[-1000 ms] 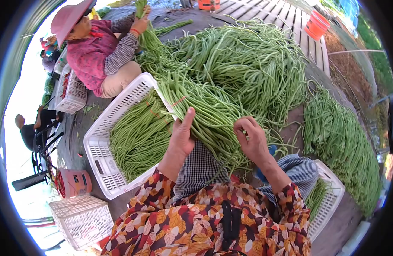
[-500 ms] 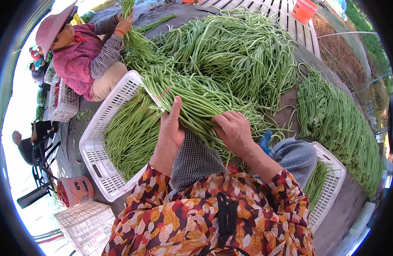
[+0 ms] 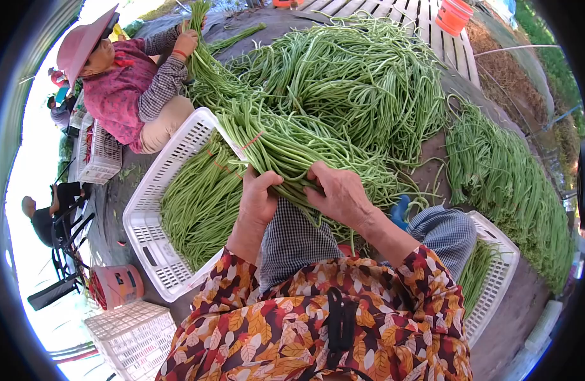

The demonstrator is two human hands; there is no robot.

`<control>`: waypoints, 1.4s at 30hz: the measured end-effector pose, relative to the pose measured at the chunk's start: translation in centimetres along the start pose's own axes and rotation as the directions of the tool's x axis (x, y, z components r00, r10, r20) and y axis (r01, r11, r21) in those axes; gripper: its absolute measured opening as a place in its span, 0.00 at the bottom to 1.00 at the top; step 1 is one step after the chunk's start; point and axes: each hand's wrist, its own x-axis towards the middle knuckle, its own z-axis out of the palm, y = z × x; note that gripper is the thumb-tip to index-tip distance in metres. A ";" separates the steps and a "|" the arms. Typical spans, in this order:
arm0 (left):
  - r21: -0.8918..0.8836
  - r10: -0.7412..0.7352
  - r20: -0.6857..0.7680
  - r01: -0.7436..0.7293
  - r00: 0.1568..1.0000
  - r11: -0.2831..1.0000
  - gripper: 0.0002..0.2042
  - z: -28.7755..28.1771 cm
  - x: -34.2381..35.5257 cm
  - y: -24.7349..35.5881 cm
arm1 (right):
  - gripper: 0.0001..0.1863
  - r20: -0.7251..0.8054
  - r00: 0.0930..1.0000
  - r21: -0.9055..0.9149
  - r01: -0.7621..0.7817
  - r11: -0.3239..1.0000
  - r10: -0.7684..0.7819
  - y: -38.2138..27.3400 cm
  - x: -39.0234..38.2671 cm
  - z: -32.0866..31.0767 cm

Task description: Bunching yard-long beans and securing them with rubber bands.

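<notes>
A thick bundle of long green beans [image 3: 286,150] lies across my lap, with a red band [image 3: 252,140] round its far left end. My left hand [image 3: 259,198] is closed on the bundle's near side, thumb laid over the stalks. Close to its right, my right hand [image 3: 339,193] grips the same bundle from above, fingers curled round the beans. Just left of my left hand, a white plastic crate [image 3: 154,251] holds more long beans [image 3: 203,200], some tied with orange-red bands.
A big heap of loose long beans [image 3: 362,82] spreads ahead, and another pile [image 3: 502,184] lies at right. A second white crate [image 3: 492,289] stands by my right knee. At far left a co-worker [image 3: 124,92] holds beans. Buckets [image 3: 453,17] and an upturned-looking crate [image 3: 134,336] stand around.
My left thumb has come down from pointing up to lying over the beans. My right hand has shifted slightly left, nearer my left hand.
</notes>
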 end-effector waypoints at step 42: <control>0.045 -0.001 0.552 -0.028 0.834 0.999 0.33 4.8 -5.3 3.4 | 0.09 -0.458 0.873 0.184 -0.091 0.979 0.167 7.8 3.3 -9.7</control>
